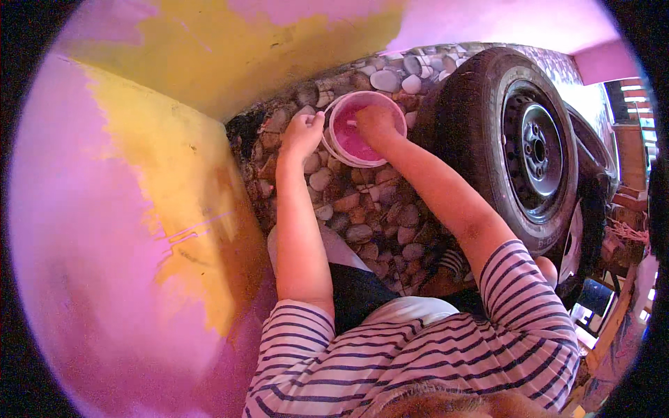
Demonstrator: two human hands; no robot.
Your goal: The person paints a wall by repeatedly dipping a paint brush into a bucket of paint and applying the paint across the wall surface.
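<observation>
A white bucket (362,164) with pink paint (353,144) in it stands on the pebbled floor in front of me. My left hand (304,133) is at the bucket's left side, its fingers closed at the thin handle that loops along the rim. My right hand (376,124) reaches down inside the bucket from the right, over the paint. Its fingers are closed, and a small pale end shows beside them. What that hand holds is mostly hidden by the hand itself.
Walls partly pink and partly yellow rise ahead, with a yellow wall (178,188) close on my left. A car tyre on a black steel rim (535,150) stands upright to the right of the bucket. Rounded stones (359,233) cover the floor. Wooden pieces and clutter lie far right.
</observation>
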